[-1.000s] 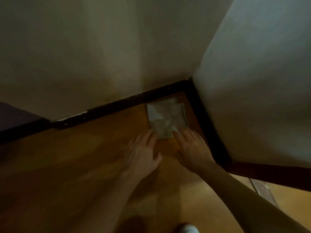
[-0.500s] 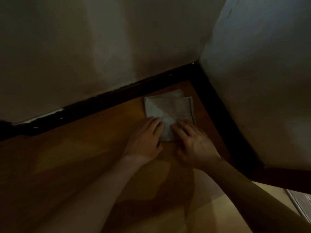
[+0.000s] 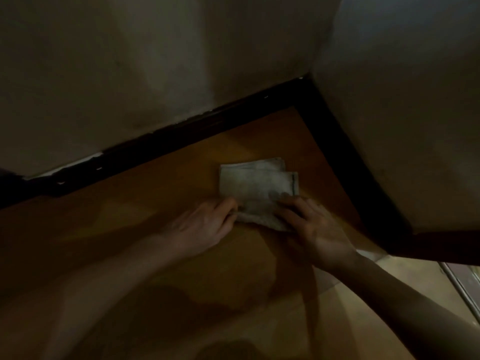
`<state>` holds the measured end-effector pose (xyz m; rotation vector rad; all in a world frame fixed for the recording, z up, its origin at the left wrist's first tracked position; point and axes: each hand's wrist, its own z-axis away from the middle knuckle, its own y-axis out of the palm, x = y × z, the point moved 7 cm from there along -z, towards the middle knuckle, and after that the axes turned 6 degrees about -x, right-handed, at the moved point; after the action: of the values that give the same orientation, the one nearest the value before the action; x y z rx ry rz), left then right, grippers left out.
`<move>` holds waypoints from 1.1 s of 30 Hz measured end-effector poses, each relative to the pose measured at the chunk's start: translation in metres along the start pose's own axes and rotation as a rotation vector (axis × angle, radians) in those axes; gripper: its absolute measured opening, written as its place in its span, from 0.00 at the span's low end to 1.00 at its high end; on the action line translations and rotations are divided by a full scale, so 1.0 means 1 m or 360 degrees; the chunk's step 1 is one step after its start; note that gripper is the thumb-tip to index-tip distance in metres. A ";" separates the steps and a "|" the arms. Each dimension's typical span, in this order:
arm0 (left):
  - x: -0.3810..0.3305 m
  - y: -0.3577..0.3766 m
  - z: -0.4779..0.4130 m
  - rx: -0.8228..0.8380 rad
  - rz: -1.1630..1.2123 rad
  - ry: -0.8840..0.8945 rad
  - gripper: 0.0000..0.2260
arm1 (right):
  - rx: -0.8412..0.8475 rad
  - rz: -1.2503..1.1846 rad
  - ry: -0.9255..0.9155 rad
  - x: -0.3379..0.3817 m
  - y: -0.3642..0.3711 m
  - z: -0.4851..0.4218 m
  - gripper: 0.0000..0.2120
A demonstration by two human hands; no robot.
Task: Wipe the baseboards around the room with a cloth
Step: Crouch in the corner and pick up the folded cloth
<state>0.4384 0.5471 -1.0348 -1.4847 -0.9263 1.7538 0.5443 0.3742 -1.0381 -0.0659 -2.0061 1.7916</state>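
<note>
A pale folded cloth point(image 3: 255, 184) with a dark stripe along its right edge lies on the wooden floor near the room's corner. My left hand point(image 3: 205, 224) grips the cloth's near left edge, fingertips tucked at the fold. My right hand point(image 3: 311, 226) holds the near right edge, fingers on top of the fabric. Between my hands the near edge is bunched and slightly lifted. The dark baseboard point(image 3: 181, 133) runs along the back wall and meets a second stretch of baseboard point(image 3: 350, 175) at the corner, a short way beyond the cloth.
Plain light walls point(image 3: 155, 61) rise above both baseboards; paint is chipped along the back one at the left. A metal floor track point(image 3: 462, 292) shows at the bottom right, where the floor is brighter. The scene is dim.
The cloth now lies farther from the corner. Both hands went from reaching and resting on its near edge to gripping it, and that edge is now bunched up.
</note>
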 end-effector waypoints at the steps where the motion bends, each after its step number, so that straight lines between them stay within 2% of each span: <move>1: 0.001 0.001 0.006 -0.0031 0.0036 -0.0032 0.11 | -0.0048 -0.0096 -0.0018 0.000 -0.001 0.002 0.23; 5: 0.005 0.003 0.027 -0.0150 0.0386 -0.0166 0.11 | 0.0045 -0.0632 0.0111 -0.005 0.000 0.006 0.10; 7: 0.008 0.005 0.033 -0.0195 0.0559 -0.0228 0.10 | 0.0055 -0.0759 0.0228 -0.008 0.000 0.005 0.11; 10: 0.023 0.009 0.034 -0.0275 0.0703 -0.0430 0.06 | -0.0019 -0.0846 0.0465 -0.015 0.003 0.000 0.18; 12: 0.029 0.009 0.032 -0.0294 0.0688 -0.0495 0.06 | -0.0031 -0.0837 0.0649 -0.021 0.007 -0.005 0.19; 15: 0.034 0.005 0.027 -0.0360 0.0476 -0.0533 0.02 | -0.0002 -0.0713 0.0771 -0.026 0.014 -0.014 0.17; 18: 0.042 0.003 0.023 -0.0418 0.0233 -0.0505 0.06 | -0.0046 -0.0509 0.0810 -0.026 0.015 -0.024 0.20; 20: 0.039 0.003 0.019 -0.0367 0.0158 -0.0348 0.09 | -0.0137 -0.0291 0.0815 -0.025 0.010 -0.032 0.20; 24: 0.023 0.005 0.024 -0.0259 0.0089 0.0177 0.12 | -0.0150 -0.0110 0.0560 -0.006 0.006 -0.042 0.14; 27: 0.015 0.017 0.038 -0.0174 0.0035 0.0392 0.13 | -0.0146 -0.0037 0.0213 0.018 0.005 -0.035 0.19; 30: 0.004 0.028 0.053 -0.0121 -0.0096 0.0617 0.19 | -0.0135 -0.0015 -0.0128 0.037 0.008 -0.014 0.17; 33: 0.002 0.036 0.058 -0.0045 -0.0375 0.0710 0.27 | -0.0030 0.0025 -0.0255 0.044 0.016 0.011 0.18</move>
<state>0.3793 0.5230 -1.0598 -1.6210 -0.8498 1.1795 0.4965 0.3806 -1.0415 0.0585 -2.1380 1.8400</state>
